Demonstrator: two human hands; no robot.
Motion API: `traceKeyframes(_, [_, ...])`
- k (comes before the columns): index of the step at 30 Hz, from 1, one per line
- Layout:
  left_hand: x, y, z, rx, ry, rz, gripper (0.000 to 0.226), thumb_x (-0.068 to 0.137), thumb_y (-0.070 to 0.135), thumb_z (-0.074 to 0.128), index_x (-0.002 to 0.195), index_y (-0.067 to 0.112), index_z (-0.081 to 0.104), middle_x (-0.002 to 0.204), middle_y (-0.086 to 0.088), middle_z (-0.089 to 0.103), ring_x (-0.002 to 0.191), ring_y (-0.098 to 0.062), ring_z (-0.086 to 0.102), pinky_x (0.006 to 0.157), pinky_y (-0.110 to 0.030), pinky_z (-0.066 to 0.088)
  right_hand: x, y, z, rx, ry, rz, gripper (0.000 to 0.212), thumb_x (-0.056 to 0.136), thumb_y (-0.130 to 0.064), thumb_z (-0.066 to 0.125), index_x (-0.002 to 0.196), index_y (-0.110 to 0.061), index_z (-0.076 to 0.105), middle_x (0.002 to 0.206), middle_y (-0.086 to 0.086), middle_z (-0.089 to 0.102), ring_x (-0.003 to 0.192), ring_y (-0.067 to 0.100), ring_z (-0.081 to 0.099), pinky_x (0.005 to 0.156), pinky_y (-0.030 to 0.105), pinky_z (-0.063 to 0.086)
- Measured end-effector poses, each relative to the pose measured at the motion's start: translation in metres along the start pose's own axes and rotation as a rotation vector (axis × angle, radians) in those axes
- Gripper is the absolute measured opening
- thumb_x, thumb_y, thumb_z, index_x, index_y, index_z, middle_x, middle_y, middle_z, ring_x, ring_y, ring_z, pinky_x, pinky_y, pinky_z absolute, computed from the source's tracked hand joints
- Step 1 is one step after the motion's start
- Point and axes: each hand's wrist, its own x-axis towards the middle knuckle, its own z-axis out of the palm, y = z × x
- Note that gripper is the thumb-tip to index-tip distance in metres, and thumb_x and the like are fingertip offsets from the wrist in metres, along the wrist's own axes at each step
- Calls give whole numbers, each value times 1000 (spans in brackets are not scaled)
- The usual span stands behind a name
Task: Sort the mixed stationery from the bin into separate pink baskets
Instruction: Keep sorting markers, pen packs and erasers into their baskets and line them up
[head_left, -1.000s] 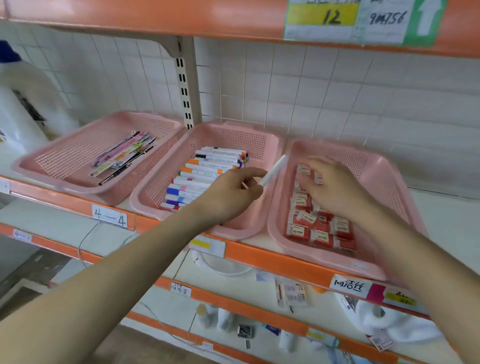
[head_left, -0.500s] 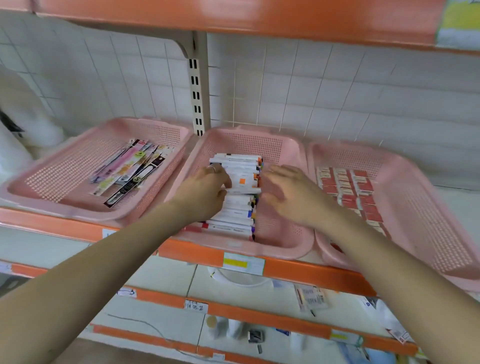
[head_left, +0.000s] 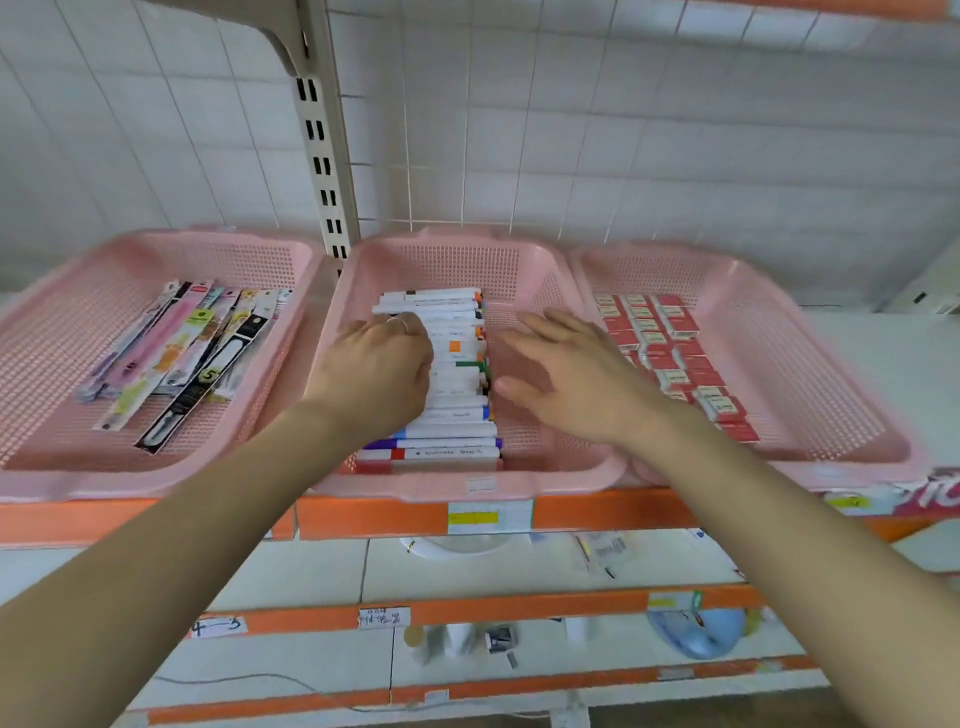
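While the left hand (head_left: 374, 374) is resting, grip unclear, on markers (head_left: 449, 431) in the middle pink basket (head_left: 457, 260), the right hand (head_left: 571, 379) is hovering spread-fingered beside them; light, slick barrels are probably favouring mid-barrel pinches.

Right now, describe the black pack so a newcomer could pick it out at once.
On the orange-edged shelf, go to the left basket, leftmost of three pink ones. In its fan of long flat packs, the black pack lies toward the right, reaching nearest the front rim. It alone is black with a round yellow mark; its neighbours are pink, white or pale.
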Motion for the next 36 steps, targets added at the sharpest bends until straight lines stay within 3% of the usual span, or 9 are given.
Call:
traceKeyframes(3, [-2, 16, -5, -92, 48, 51, 32, 92, 29, 50, 106, 11, 73, 119, -4, 66, 98, -34, 63, 93, -43, 44, -12, 6, -5, 8, 29, 29, 65, 95, -63, 37, 152, -32, 31, 164, -1, 16, 152, 24, 9, 120, 52, 15])
traceKeyframes(9, [3, 67, -10, -119, 18, 102, 62, 87, 53, 31, 120, 16, 68, 129, -4, 63, 107, -35, 63, 89, -45, 48, -62, 42, -24, -14, 130, 120, 58, 99, -56, 35, 152, -31, 33, 164, -1, 17, 151, 27, 11, 121, 52, 12])
traceKeyframes(13, [8, 125, -11, -109, 17, 171, 60, 88, 53, 35, 119, 15, 68, 128, -7, 64, 108, -36, 64, 91, -47, 49, -117, 85, -38, -10, 174, 234, 61, 97, -58, 34, 152, -31, 32, 164, -4, 18, 150, 25, 16, 120, 51, 18])
traceKeyframes(20, [2, 264, -9, -131, -17, 252, 60, 90, 53, 32, 128, 19, 64, 134, -6, 61, 115, -36, 60, 96, -47, 44, -235, 170, -63, 23, 271, 387, 84, 79, -70, 19, 146, -26, 44, 160, 3, 30, 146, 29, 28, 116, 52, 25])
traceKeyframes(23, [0, 324, -5, -145, -17, 290, 62, 89, 54, 30, 129, 19, 63, 134, -4, 61, 113, -38, 61, 96, -47, 44, -285, 205, -72, 35, 293, 430, 78, 85, -70, 25, 147, -26, 43, 161, 2, 28, 147, 28, 26, 117, 51, 24])
traceKeyframes(28, [-2, 418, 0, -184, 12, 327, 65, 89, 56, 27, 131, 19, 61, 136, -2, 59, 113, -34, 60, 96, -45, 43, -363, 261, -81, 36, 313, 494, 56, 97, -51, 48, 148, -28, 41, 161, 0, 26, 149, 26, 21, 119, 50, 19])
traceKeyframes(36, [14, 536, 6, -212, 2, 450, 67, 89, 57, 24, 135, 22, 57, 140, -1, 54, 119, -31, 56, 100, -45, 39, -445, 325, -105, 50, 300, 603, 58, 98, -53, 45, 150, -30, 37, 163, -3, 21, 150, 22, 14, 121, 48, 13])
